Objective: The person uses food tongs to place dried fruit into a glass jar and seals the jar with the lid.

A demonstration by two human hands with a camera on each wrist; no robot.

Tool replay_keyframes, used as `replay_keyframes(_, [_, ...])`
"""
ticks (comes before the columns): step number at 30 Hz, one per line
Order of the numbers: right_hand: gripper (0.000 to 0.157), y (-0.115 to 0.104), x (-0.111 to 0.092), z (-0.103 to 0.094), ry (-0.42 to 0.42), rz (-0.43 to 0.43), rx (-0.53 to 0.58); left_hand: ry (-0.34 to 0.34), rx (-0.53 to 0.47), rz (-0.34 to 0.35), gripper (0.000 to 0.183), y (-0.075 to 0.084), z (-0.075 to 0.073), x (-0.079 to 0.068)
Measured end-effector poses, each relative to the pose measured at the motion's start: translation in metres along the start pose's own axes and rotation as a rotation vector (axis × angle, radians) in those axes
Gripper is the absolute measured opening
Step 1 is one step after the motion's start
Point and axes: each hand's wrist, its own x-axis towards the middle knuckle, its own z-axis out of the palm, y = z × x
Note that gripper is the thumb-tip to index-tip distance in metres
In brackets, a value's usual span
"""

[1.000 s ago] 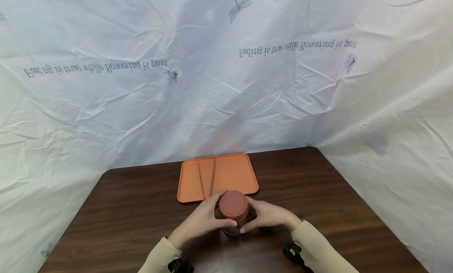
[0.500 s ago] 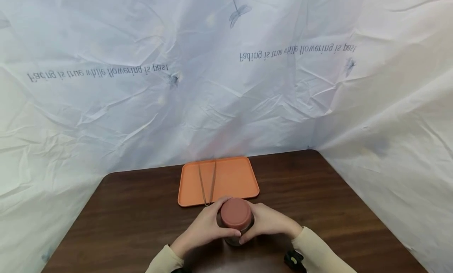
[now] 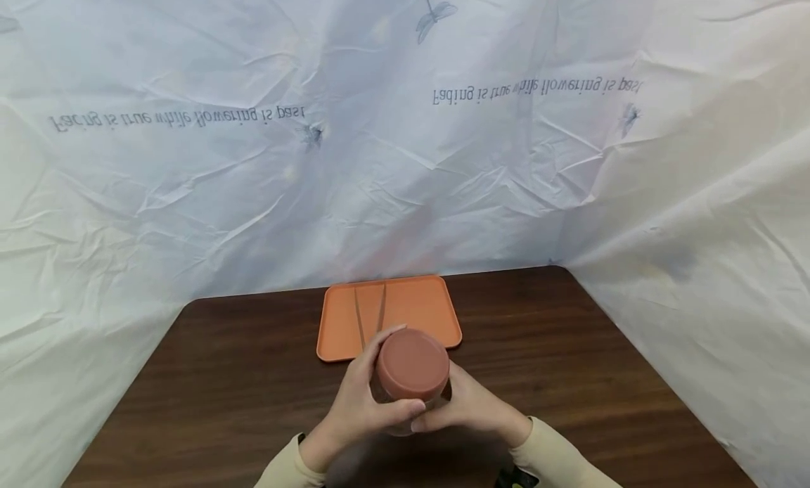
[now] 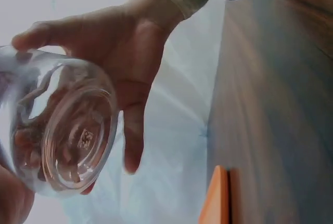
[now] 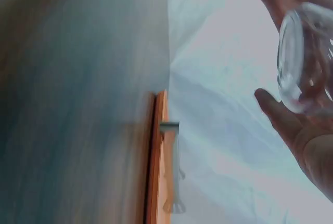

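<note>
A clear jar [image 4: 78, 135] with a reddish-brown lid [image 3: 414, 363] is held up off the table between both hands. My left hand [image 3: 357, 407] grips it from the left, thumb across the near side and fingers round the far side. On the right, my right hand [image 3: 477, 407] grips the jar too, its thumb close to the left thumb at the front. The jar's round glass base shows in the left wrist view, clear of the tabletop. In the right wrist view the jar [image 5: 304, 65] sits between the two hands.
An orange tray [image 3: 420, 309] lies on the dark wooden table [image 3: 538, 333] beyond the hands. Metal tongs [image 5: 174, 167] with scalloped ends rest on it, spread in a V. Printed white sheeting [image 3: 380, 157] hangs behind the table and along its sides.
Both hands have raised the jar off the table toward the head camera, so its lid looks larger. The tray and tongs have stayed in place.
</note>
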Motion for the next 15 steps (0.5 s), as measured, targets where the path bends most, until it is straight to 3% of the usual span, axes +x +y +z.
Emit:
replay_keyframes(3, [0.079,-0.003,0.001,0.001,0.003,-0.024,0.001,-0.05,-0.075,-0.045,0.087,0.007,-0.008,0.003])
replay_keyframes(7, [0.079,-0.006,0.002,0.002,-0.044,-0.072,-0.018,-0.208,-0.149,-0.117,0.089,0.018,-0.03,0.002])
replay_keyframes(11, [0.079,-0.006,0.007,0.005,-0.154,-0.144,-0.001,-0.335,-0.186,-0.031,0.091,0.022,-0.045,0.001])
replay_keyframes(13, [0.078,-0.007,0.009,0.008,-0.173,-0.153,-0.002,-0.347,-0.214,-0.015,0.09,0.021,-0.047,0.0])
replay_keyframes(15, [0.077,-0.009,0.012,0.011,-0.153,-0.164,-0.014,-0.306,-0.19,-0.028,0.087,0.021,-0.047,-0.001])
